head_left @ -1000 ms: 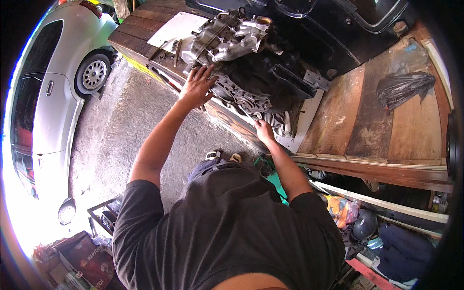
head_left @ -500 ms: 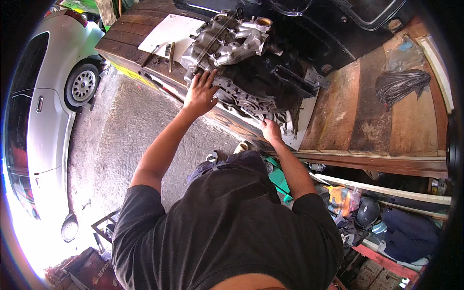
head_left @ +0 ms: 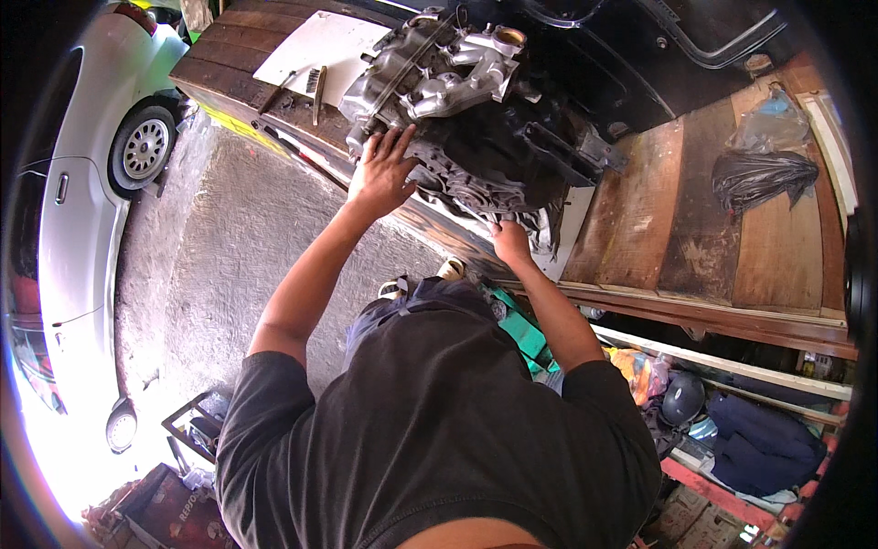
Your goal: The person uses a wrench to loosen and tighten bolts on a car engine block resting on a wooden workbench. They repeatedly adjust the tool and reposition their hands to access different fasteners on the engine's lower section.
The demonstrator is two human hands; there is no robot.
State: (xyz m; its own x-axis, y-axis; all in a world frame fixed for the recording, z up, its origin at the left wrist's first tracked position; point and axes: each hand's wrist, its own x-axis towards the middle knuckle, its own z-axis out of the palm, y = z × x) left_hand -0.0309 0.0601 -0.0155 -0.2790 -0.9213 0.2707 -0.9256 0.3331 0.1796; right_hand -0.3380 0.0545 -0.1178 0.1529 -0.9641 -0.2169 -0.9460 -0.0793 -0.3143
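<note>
A grey metal engine (head_left: pixel 430 87) with a dark, greasy lower side stands at the edge of a wooden bench. My left hand (head_left: pixel 382 174) lies against its near left corner, fingers spread and nothing in them. Low on the engine's near face, my right hand (head_left: pixel 510 241) is closed around a slim silvery tool (head_left: pixel 477 218). The tool's tip points left toward the round housing; its exact kind and what it touches are too small to tell. Left of the engine, a wire brush (head_left: pixel 316 94) and a thin dark-handled tool (head_left: pixel 278 91) lie partly over a white sheet (head_left: pixel 311 57).
Dark panels (head_left: pixel 622 64) lean behind the engine. A black plastic bag (head_left: pixel 764 177) lies on the planks (head_left: pixel 631 229) to the right. Below them is a cluttered shelf with a dark round helmet-like thing (head_left: pixel 683 399). A silver car (head_left: pixel 87 201) stands at left on the concrete floor (head_left: pixel 219 238).
My view has shifted slightly. The right hand has moved a little left with the slim tool, while the left hand stays against the engine.
</note>
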